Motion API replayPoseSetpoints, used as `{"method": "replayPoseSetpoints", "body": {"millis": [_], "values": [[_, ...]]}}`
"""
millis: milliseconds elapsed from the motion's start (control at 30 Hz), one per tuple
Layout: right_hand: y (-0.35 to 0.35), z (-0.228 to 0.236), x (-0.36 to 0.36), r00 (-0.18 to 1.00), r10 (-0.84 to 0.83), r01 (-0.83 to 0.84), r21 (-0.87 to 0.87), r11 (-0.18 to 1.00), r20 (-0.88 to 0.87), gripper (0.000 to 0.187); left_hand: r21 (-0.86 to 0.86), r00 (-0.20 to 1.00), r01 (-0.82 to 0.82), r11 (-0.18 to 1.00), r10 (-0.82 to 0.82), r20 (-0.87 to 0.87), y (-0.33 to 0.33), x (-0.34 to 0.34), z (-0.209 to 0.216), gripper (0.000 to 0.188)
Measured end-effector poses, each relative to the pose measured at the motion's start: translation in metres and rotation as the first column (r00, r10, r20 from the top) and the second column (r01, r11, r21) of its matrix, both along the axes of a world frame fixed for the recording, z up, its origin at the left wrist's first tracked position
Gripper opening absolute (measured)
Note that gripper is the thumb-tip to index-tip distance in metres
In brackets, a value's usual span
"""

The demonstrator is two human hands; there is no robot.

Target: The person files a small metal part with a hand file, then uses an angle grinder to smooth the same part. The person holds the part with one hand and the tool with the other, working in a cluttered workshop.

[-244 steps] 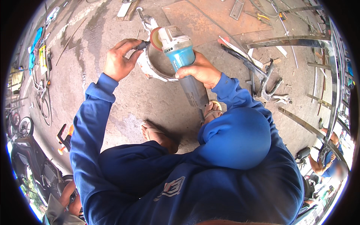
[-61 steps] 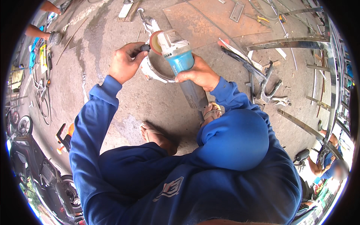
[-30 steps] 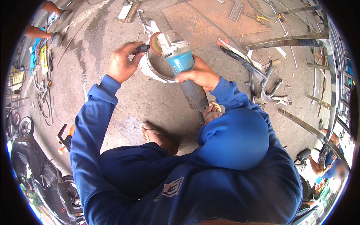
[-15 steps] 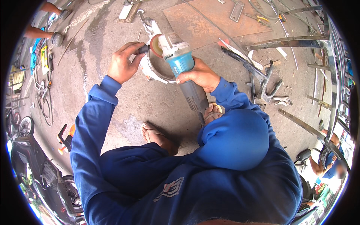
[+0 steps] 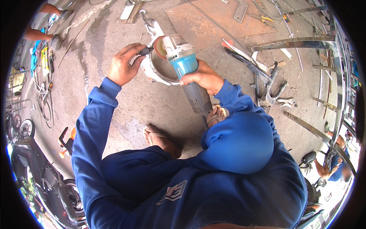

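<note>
In my right hand (image 5: 204, 77) is an angle grinder (image 5: 185, 64) with a blue-green and grey body, gripped round its middle. Its brownish disc (image 5: 160, 47) faces my left hand (image 5: 124, 64). The left fingers pinch a short, dark, rod-like piece (image 5: 144, 51) with a narrow tip. That tip is right by the disc's edge; whether they touch I cannot tell. Below the grinder lies a whitish, round-rimmed object (image 5: 150, 72) on the concrete, partly hidden by the tool and disc.
A rusty metal sheet (image 5: 213, 19) lies ahead. To the right are a dark metal frame part (image 5: 268, 82) and curved metal bars (image 5: 293, 45). Cables (image 5: 45, 103) run on the left, near a black motorcycle (image 5: 45, 179). Another person (image 5: 335, 168) sits at the far right.
My left hand has shifted slightly left with the dark piece, showing its narrow tip beside the disc. The grinder and right hand have hardly moved.
</note>
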State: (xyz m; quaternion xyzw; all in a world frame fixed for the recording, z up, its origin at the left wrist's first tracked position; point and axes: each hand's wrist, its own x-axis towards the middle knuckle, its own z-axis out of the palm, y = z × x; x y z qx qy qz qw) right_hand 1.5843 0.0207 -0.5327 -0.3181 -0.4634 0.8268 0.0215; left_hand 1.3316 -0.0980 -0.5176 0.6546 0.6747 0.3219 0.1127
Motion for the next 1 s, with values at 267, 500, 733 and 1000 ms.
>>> {"method": "replayPoseSetpoints", "body": {"millis": [267,500,733,1000], "values": [[0.001,-0.001,0.0,1.0,0.011,-0.011,-0.007,1.0,-0.017,0.048,0.043,0.99,0.055,0.998,-0.049,-0.131,0.0,-0.004,0.002,0.031],[0.002,0.0,0.001,0.999,0.034,-0.035,-0.028,0.999,-0.037,0.049,0.056,0.978,0.129,0.99,-0.118,-0.174,0.001,-0.005,-0.001,0.033],[0.002,-0.001,0.002,0.998,0.035,-0.037,-0.044,0.998,-0.047,0.05,0.062,0.96,0.163,0.985,-0.144,-0.239,0.001,-0.006,0.001,0.032],[0.003,-0.002,0.001,0.999,0.044,-0.043,-0.037,0.998,0.019,0.05,0.057,0.961,0.16,0.986,-0.142,-0.236,-0.001,-0.009,0.001,0.032]]}}
